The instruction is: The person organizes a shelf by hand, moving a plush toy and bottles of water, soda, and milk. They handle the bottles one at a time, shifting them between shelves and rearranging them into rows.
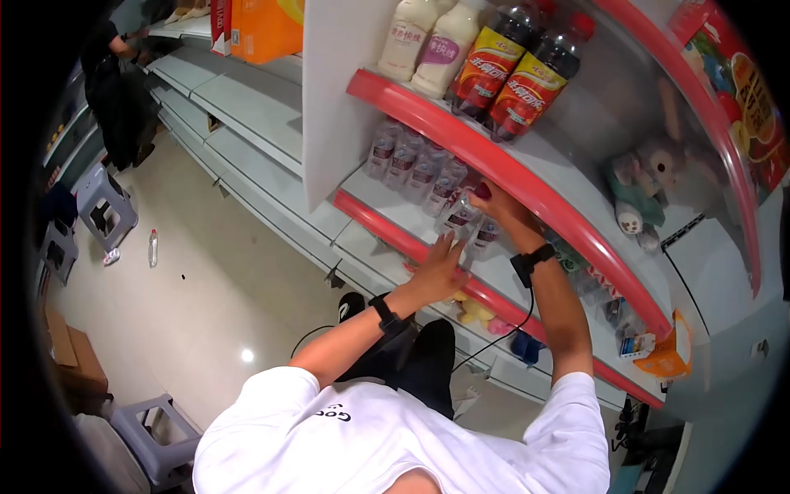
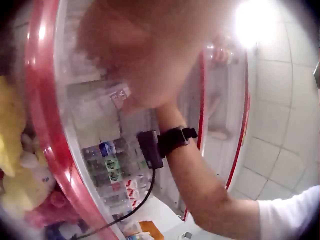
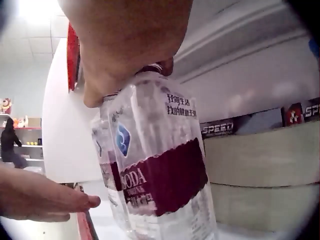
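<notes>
Beneath the cola shelf (image 1: 461, 138): a lower shelf (image 1: 387, 199) with a red front edge, bearing a row of clear bottles (image 1: 403, 165).
Soda bottle (image 3: 167, 175): on the lower shelf's side of the red edge, at the near end of the row, its purple band facing the right wrist camera; whether its base touches the shelf cannot be told.
Right hand (image 1: 502, 210): reaches in from above, fingers curled about the soda bottle's cap and neck.
Left hand (image 1: 436, 272): fingers extended and holding nothing, near the soda bottle; in the right wrist view a gap separates them.
Neighbouring bottle (image 3: 102, 150): just beside the soda bottle, partly hidden by it; a sideways swing would probably knock it and disturb the row.
Cap grip: high on the bottle, so the lower end could swing or slip if the fingers loosen; the left hand offers no support.
Overhead clearance: limited; lifting too steeply might strike the knuckles on the cola shelf.
Cable (image 1: 529, 309): hangs from the right wrist past the shelf edge, and could snag during withdrawal.
</notes>
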`<action>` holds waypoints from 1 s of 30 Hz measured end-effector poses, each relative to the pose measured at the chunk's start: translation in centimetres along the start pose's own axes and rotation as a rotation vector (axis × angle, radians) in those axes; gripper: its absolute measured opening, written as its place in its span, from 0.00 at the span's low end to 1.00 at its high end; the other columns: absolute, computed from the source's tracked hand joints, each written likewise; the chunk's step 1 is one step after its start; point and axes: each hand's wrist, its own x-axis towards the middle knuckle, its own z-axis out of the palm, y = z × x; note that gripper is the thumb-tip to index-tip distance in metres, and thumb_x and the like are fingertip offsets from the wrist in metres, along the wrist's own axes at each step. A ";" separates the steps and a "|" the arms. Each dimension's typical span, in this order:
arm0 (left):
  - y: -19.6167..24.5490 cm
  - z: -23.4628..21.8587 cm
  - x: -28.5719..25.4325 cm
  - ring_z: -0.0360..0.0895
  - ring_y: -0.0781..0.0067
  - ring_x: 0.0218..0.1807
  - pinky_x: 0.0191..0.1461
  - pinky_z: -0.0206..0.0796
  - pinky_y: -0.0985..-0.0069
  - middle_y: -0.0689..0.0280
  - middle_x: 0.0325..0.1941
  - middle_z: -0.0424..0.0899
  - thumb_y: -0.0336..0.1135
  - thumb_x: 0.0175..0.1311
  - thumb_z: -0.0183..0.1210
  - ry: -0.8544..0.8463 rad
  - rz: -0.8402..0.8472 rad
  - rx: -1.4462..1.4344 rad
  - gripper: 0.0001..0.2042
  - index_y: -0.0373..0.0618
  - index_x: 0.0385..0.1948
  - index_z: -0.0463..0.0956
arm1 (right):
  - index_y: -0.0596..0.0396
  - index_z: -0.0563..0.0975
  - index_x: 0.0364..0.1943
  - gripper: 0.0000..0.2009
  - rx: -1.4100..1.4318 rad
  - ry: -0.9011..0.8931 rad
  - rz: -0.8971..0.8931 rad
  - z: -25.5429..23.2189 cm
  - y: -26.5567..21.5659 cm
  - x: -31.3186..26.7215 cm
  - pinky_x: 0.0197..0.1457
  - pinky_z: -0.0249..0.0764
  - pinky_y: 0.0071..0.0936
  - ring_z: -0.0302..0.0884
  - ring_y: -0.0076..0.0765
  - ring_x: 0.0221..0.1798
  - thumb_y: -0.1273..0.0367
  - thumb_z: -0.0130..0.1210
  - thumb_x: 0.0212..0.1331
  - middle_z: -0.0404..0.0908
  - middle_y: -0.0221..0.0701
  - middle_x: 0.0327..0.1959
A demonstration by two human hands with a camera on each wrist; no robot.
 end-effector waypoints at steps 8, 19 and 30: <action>-2.2 1.1 4.1 0.49 0.32 0.78 0.74 0.48 0.36 0.33 0.73 0.57 0.41 0.63 0.60 -0.106 -0.033 0.185 0.36 0.30 0.68 0.57 | 0.55 0.80 0.48 0.21 0.627 0.094 0.055 3.0 5.6 0.9 0.52 0.75 0.41 0.81 0.47 0.46 0.56 0.64 0.58 0.84 0.41 0.44; -1.5 2.4 5.6 0.47 0.27 0.77 0.75 0.51 0.40 0.27 0.74 0.50 0.42 0.60 0.62 -0.259 -0.016 0.314 0.40 0.21 0.68 0.55 | 0.56 0.80 0.48 0.20 0.594 0.593 0.272 9.2 9.0 -2.5 0.55 0.74 0.42 0.80 0.47 0.48 0.56 0.63 0.60 0.84 0.41 0.45; -4.8 4.1 4.8 0.57 0.24 0.72 0.73 0.54 0.39 0.25 0.75 0.42 0.44 0.59 0.65 -0.218 0.080 0.513 0.40 0.26 0.68 0.58 | 0.57 0.79 0.49 0.19 0.518 0.705 0.353 11.3 9.6 -1.7 0.58 0.73 0.42 0.79 0.46 0.50 0.57 0.61 0.62 0.83 0.41 0.46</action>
